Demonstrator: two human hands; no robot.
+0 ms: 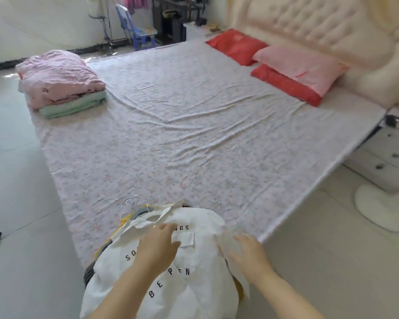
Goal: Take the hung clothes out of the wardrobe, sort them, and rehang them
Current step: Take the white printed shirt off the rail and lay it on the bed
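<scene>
Now, from your head camera: both of your hands lie on a white shirt (pixel 200 261) with black lettering, the top layer of a heap of hung clothes (pixel 91 271) at the near corner of the bed (pixel 182 134). Your left hand (pixel 158 245) rests flat on the chest beside the pocket, fingers relaxed and pinching nothing. Your right hand (pixel 247 252) presses the shirt's right edge, fingers loosely spread, gripping nothing. Yellow and grey garments show beneath the shirt, and the wire hanger hooks (pixel 131 201) – at least two; the blur hides an exact count – poke out at the collar end onto the flowered sheet.

The bed carries two folded covers at its far left corner, a pink quilt (pixel 58 74) stacked on a green blanket (pixel 74 107), well apart from the heap. Three pillows lie against the tufted headboard (pixel 320 26) – two red pillows (pixel 236 46) and one pink pillow (pixel 302 66), the pink one overlapping the nearer red. A blue chair (pixel 138 31) stands beyond the bed. To your right, a white fan base (pixel 378 208) sits on the floor near a drawer unit (pixel 382 157).
</scene>
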